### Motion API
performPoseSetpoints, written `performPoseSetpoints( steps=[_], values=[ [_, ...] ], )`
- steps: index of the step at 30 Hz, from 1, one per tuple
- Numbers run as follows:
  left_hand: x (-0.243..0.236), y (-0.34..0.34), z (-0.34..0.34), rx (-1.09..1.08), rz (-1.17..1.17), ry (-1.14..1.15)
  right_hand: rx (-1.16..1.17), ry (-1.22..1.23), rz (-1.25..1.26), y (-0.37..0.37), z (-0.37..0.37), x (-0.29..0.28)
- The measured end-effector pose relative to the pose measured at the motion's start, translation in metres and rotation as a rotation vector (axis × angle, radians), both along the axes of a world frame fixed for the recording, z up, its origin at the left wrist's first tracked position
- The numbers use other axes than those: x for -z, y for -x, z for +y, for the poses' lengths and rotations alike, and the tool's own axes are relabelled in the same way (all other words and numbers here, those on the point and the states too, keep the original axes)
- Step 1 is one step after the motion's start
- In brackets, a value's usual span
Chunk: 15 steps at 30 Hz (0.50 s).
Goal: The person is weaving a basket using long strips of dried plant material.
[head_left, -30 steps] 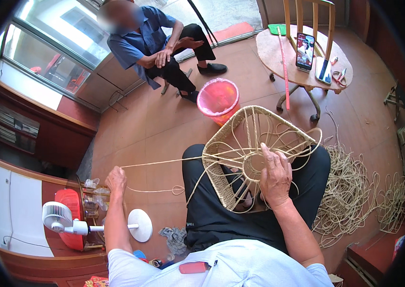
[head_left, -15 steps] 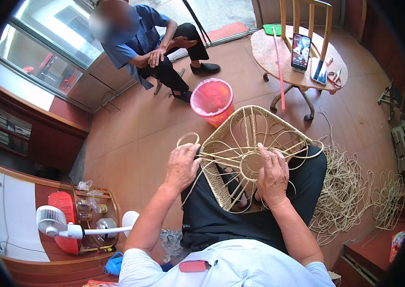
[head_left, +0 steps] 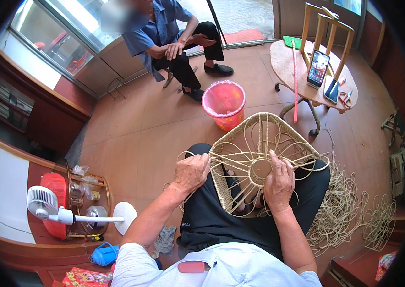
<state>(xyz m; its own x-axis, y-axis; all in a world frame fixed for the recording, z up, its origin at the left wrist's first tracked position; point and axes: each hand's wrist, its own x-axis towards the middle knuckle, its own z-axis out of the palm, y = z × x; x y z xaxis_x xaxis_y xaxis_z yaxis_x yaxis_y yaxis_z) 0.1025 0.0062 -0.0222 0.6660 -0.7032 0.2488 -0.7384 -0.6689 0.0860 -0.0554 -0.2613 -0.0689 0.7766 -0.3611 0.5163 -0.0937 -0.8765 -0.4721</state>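
Note:
Across my lap rests a rounded-square woven frame [head_left: 220,189] of straw-coloured cord. Loose cord loops and spokes run from its rim to a small round hub [head_left: 262,171] in the middle. My left hand [head_left: 190,173] is closed at the frame's left corner, pinching a strand of cord [head_left: 217,156] between thumb and fingers. A thin loop of cord curves out behind that hand. My right hand [head_left: 279,184] grips the right side of the hub, index finger pointing away from me. Its palm side and thumb contact are partly hidden.
Beyond the frame stands a red bin [head_left: 223,103]; a seated person [head_left: 174,48] is behind it. A round table [head_left: 284,60] at far right holds phones, pliers and a stick. Tangled cord [head_left: 336,210] lies right of my legs. A white fan [head_left: 44,203] stands left.
The view has shifted, so the room sits farther right. My left fingers have closed more tightly at the frame's corner, and the upright loop there has flattened. My right hand stays on the hub.

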Motion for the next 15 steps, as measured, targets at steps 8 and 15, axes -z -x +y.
performPoseSetpoints(
  steps=[8, 15],
  values=[
    [-0.007, -0.014, 0.058, -0.208, -0.026, -0.014, -0.011, -0.007, -0.014, -0.003, 0.002, -0.009],
    [-0.033, -0.004, 0.041, -0.176, 0.068, 0.224, -0.02, -0.042, -0.007, -0.002, 0.001, -0.009]
  ],
)
